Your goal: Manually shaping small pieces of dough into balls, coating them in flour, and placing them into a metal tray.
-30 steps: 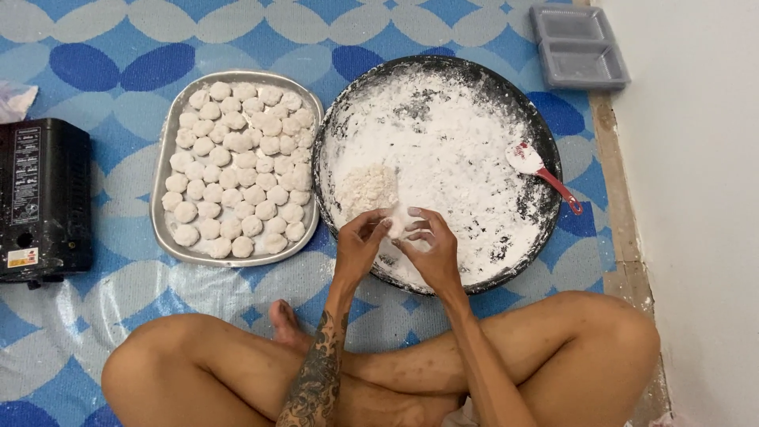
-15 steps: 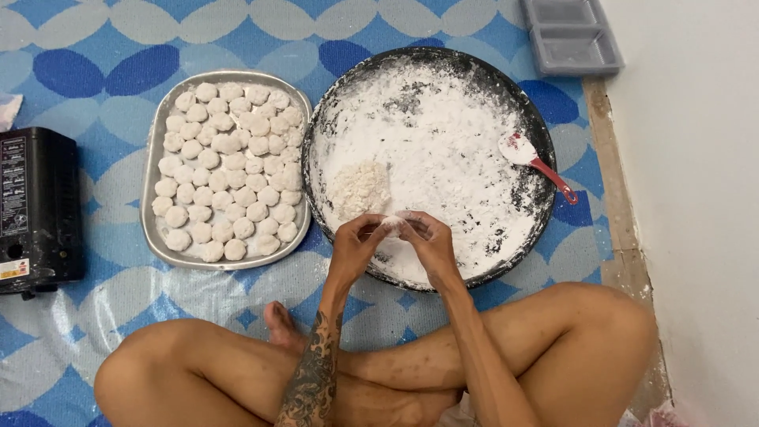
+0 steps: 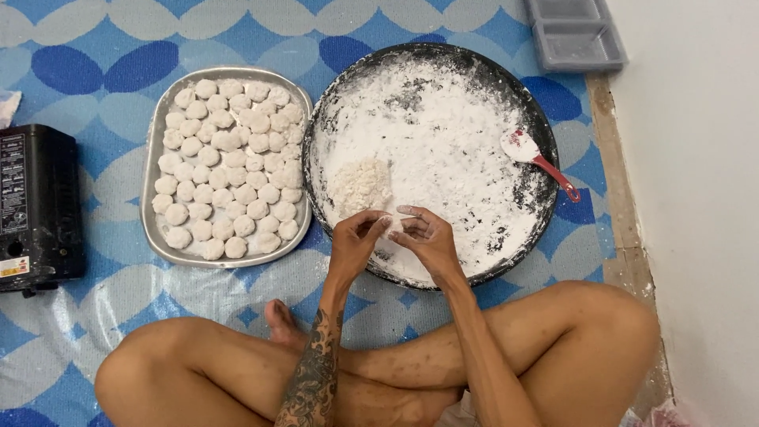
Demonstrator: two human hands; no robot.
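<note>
- At the left edge of the frame, I am noting a black appliance (image 3: 35, 207) sitting on the blue patterned mat (image 3: 95, 71).
- Left of centre, a metal tray (image 3: 154, 170) is holding rows of floured white dough balls (image 3: 229, 170), packed close and touching.
- At centre, the left hand (image 3: 354, 241) is closing its fingertips on a small dough piece (image 3: 389, 225), pinched narrowly against the right hand (image 3: 427, 237); both hands are sharing that one piece over the near rim of the round dark pan (image 3: 545, 134).
- I am judging the dough piece to be light, soft and easily dented, its floured skin slippery; it is best taken at its sides with fingertips.
- Just above the hands, a crumbly dough mound (image 3: 360, 183) is lying in the flour (image 3: 443, 134).
- Right of centre, a red-handled spatula (image 3: 538, 160) is resting in the pan.
- At the upper right, a grey tray (image 3: 573, 35) is sitting near the wall.
</note>
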